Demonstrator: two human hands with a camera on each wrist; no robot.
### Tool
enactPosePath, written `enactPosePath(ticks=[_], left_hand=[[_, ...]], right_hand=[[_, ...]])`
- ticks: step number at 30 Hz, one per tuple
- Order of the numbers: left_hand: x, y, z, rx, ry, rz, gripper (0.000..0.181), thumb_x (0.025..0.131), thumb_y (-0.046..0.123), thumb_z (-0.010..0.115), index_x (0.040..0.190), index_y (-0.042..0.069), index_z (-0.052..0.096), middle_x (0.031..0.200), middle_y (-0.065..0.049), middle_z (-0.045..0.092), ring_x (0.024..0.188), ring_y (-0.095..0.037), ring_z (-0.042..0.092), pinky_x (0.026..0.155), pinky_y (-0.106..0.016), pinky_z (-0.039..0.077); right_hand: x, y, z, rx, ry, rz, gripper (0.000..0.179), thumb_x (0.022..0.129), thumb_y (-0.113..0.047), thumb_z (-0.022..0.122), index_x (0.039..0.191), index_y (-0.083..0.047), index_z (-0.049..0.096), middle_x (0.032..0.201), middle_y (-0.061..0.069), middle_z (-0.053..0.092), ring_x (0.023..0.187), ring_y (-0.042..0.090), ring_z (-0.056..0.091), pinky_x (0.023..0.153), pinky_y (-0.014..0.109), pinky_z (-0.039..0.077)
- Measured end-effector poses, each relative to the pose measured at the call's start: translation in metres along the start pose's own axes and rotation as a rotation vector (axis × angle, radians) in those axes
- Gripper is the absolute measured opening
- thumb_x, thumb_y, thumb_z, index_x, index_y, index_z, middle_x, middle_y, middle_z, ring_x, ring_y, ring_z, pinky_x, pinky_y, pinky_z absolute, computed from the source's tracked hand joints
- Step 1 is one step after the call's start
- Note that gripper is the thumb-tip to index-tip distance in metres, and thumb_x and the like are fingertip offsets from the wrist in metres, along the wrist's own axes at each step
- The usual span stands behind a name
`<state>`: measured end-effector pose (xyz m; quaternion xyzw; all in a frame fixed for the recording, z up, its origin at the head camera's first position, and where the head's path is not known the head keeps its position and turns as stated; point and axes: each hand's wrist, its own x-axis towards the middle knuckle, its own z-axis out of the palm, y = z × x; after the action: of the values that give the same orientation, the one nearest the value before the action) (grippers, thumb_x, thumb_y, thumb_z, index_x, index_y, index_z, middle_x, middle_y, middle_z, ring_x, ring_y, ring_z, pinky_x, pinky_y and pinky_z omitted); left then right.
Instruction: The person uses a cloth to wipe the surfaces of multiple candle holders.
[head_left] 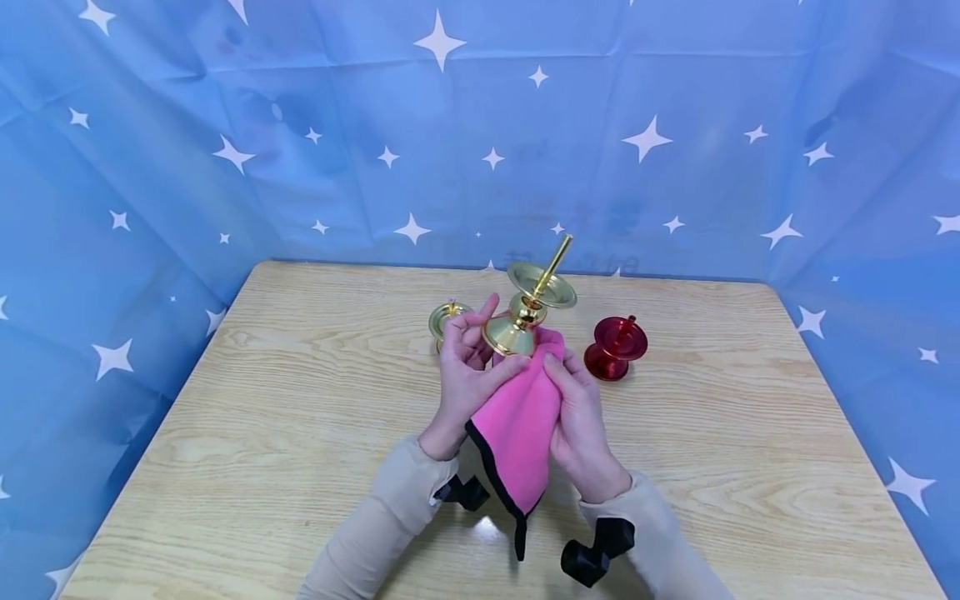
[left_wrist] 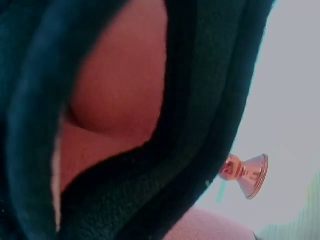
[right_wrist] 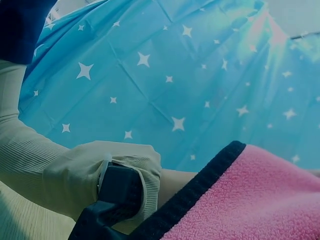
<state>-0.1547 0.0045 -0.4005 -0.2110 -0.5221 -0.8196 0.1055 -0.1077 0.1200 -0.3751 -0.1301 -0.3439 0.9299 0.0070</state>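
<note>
A shiny gold candlestick (head_left: pixel 512 333) with a conical foot, a round knob, a dish and a tall stem tilts to the right above the table in the head view. My left hand (head_left: pixel 468 375) holds it by the foot, fingers behind and thumb in front. Against the foot lies a pink cloth (head_left: pixel 525 425) with black edging, hanging down between my wrists. My right hand (head_left: pixel 581 417) grips this cloth just below the foot, thumb on top. The same cloth (right_wrist: pixel 260 200) fills the lower right wrist view. Dark-edged cloth (left_wrist: pixel 200 100) blocks much of the left wrist view.
Behind my left hand stands a smaller gold candle holder (head_left: pixel 438 315), partly hidden. A red candle holder (head_left: pixel 609 358) stands on the wooden table (head_left: pixel 750 433), right of my right hand. A blue star-patterned curtain (head_left: pixel 570 108) borders the table at the back and sides.
</note>
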Motion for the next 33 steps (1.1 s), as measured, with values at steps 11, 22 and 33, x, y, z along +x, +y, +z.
enactPosePath(ticks=[11,22,33], left_hand=[[-0.0038,-0.0027,0.0054,-0.144,0.107,-0.008,0.063,0.069,0.026,0.084,0.112,-0.002,0.047,0.135,-0.029,0.044,0.110,-0.017,0.059,0.089,-0.025,0.046],[-0.0029,-0.0051,0.0037,-0.121,0.023,0.073,0.073,0.074,0.017,0.081,0.121,-0.012,0.033,0.141,-0.022,0.040,0.117,-0.020,0.053,0.083,-0.023,0.046],[-0.0051,-0.0068,0.0015,-0.089,0.042,0.048,0.070,0.075,0.017,0.080,0.122,-0.005,0.033,0.141,-0.022,0.041,0.098,-0.010,0.059,0.073,-0.017,0.042]], right_hand=[[0.0022,-0.0006,0.0046,-0.099,0.031,-0.054,0.013,0.094,-0.003,0.053,0.104,-0.009,0.060,0.105,0.003,0.059,0.094,0.010,0.060,0.085,0.022,0.049],[0.0030,0.0011,0.0068,-0.122,0.034,-0.060,0.013,0.093,0.000,0.051,0.098,-0.008,0.060,0.096,0.003,0.061,0.085,0.010,0.062,0.079,0.021,0.051],[0.0024,0.0024,0.0058,-0.147,0.021,-0.074,0.016,0.093,0.000,0.052,0.099,-0.010,0.063,0.100,0.003,0.062,0.089,0.011,0.063,0.081,0.023,0.051]])
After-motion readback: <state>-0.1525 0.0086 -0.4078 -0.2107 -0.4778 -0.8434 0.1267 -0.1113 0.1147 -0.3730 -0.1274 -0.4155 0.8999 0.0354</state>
